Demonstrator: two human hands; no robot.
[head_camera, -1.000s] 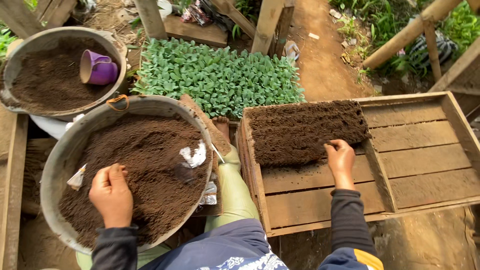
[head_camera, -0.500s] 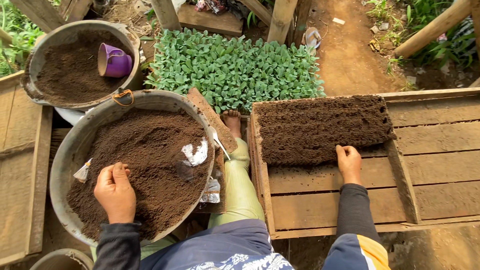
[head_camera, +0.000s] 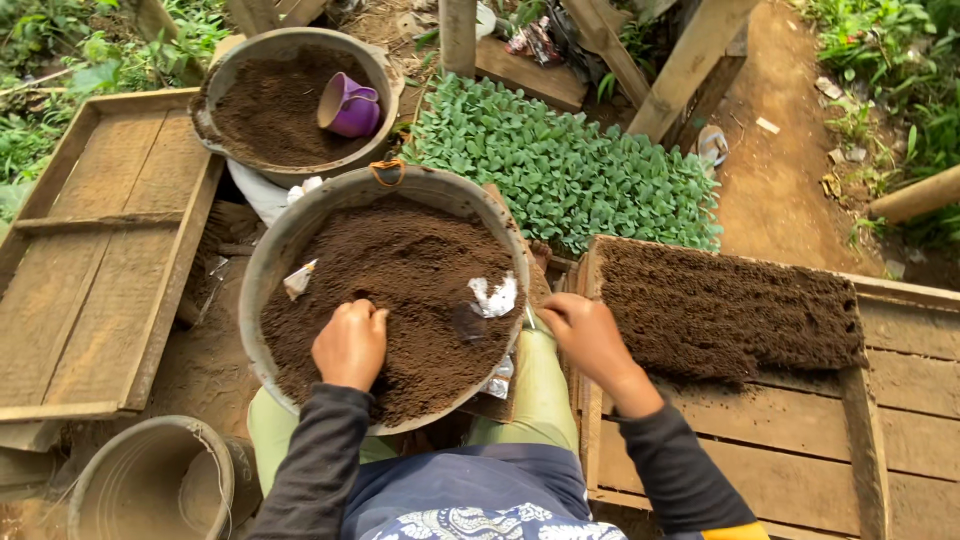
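Note:
A big grey basin (head_camera: 262, 262) full of dark soil sits in front of me. My left hand (head_camera: 350, 343) rests in that soil, fingers curled down into it. My right hand (head_camera: 585, 330) hovers at the basin's right rim, over the left edge of a wooden tray (head_camera: 800, 460); its fingers are bent and I cannot see anything in them. A slab of packed dark soil (head_camera: 725, 310) fills the far part of that tray. White scraps (head_camera: 494, 296) lie on the soil in the basin.
A second basin of soil (head_camera: 225, 70) with a purple cup (head_camera: 349, 106) stands farther off. A bed of green seedlings (head_camera: 560, 170) lies behind the tray. Another wooden tray (head_camera: 90, 250) is on the left, a grey bucket (head_camera: 150, 480) at bottom left.
My right hand has left the soil slab in the tray and moved left to the basin's rim. The left hand stays in the basin's soil. The view has shifted to the left.

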